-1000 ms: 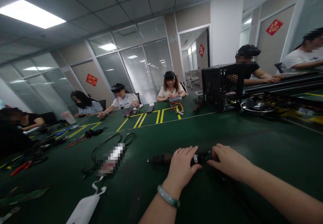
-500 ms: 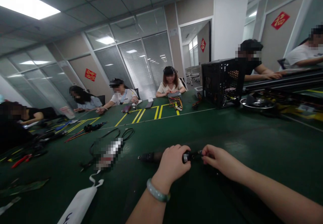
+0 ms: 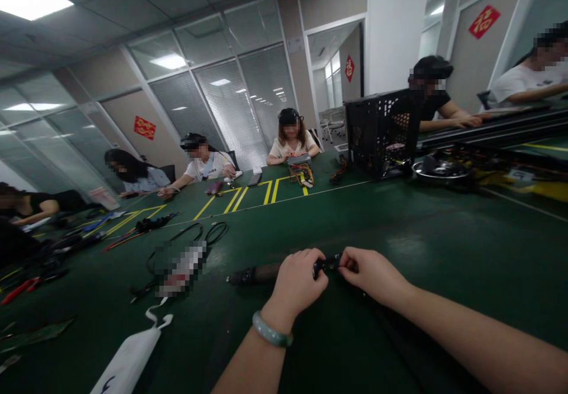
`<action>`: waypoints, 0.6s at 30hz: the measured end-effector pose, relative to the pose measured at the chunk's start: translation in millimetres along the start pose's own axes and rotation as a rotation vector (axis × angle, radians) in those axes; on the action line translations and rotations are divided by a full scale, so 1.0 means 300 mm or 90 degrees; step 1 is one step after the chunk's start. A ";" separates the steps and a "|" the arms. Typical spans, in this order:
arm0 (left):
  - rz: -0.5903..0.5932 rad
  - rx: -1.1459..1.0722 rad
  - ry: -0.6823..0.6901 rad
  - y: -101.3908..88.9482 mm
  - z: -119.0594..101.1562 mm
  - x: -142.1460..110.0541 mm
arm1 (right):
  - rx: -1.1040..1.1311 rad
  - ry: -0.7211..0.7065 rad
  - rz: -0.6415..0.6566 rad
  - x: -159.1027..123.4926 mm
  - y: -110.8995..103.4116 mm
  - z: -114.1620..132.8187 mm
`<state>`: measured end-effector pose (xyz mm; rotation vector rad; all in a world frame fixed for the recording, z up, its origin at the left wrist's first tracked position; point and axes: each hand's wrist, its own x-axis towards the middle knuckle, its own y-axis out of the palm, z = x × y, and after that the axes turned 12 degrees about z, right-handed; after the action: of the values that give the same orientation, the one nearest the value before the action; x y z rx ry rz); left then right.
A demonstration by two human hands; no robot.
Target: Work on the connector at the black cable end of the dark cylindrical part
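Observation:
A dark, cylindrical electric screwdriver (image 3: pixel 260 274) lies level over the green table, its tip pointing left. My left hand (image 3: pixel 296 277) is wrapped round its rear part, palm down, with a pale green bangle (image 3: pixel 271 330) on the wrist. At the tail end sits a black cable connector (image 3: pixel 332 262). My right hand (image 3: pixel 370 273) pinches this connector between thumb and fingers, close beside the left hand. Whether the connector is fully seated in the screwdriver cannot be made out. A dark cable seems to trail below the right hand, hard to see against the table.
A pixelated device (image 3: pixel 184 270) with black cords and a white flat object (image 3: pixel 128 355) with a strap lie to the left. Red-handled pliers (image 3: pixel 20 290) are farther left. A black computer case (image 3: pixel 381 136) and a metal bowl (image 3: pixel 444 174) stand at back right. Several people sit around the table.
The view has shifted slightly, so the scene sits a little to the left. My right hand has come closer to my left hand, and the gap at the screwdriver's tail looks shorter.

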<state>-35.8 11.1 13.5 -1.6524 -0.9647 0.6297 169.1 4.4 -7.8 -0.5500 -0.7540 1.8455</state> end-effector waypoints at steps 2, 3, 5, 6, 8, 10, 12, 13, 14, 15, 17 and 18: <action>-0.013 -0.004 0.005 0.006 0.007 0.004 | -0.019 -0.011 -0.005 0.000 0.007 0.009; -0.019 -0.004 0.009 0.009 0.011 0.006 | -0.027 -0.018 -0.007 0.000 0.009 0.013; -0.025 -0.002 0.019 0.013 0.017 0.008 | -0.037 -0.031 -0.013 0.000 0.010 0.017; -0.026 -0.001 0.025 0.015 0.020 0.009 | -0.039 -0.033 -0.015 0.001 0.010 0.017; -0.023 0.000 0.038 0.017 0.023 0.011 | -0.039 -0.030 -0.016 0.005 0.011 0.013; -0.019 -0.001 0.048 0.018 0.024 0.013 | -0.036 -0.026 -0.011 0.010 0.012 0.008; -0.018 0.001 0.054 0.018 0.022 0.017 | -0.032 -0.029 -0.005 0.015 0.013 0.004; -0.019 0.002 0.055 0.018 0.021 0.018 | -0.029 -0.031 -0.001 0.017 0.013 0.004; -0.019 0.003 0.054 0.017 0.020 0.019 | -0.027 -0.031 0.002 0.018 0.013 0.004; -0.016 0.003 0.052 0.016 0.018 0.020 | -0.025 -0.028 0.005 0.018 0.011 0.005; -0.004 -0.002 0.053 0.013 0.013 0.017 | -0.027 -0.021 0.008 0.014 0.007 0.010; 0.004 -0.005 0.056 0.010 0.010 0.014 | -0.031 -0.020 0.011 0.010 0.004 0.012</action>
<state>-35.0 15.8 10.0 -1.6767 -0.8990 0.5538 164.7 6.0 -6.2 -0.5610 -0.8196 1.8596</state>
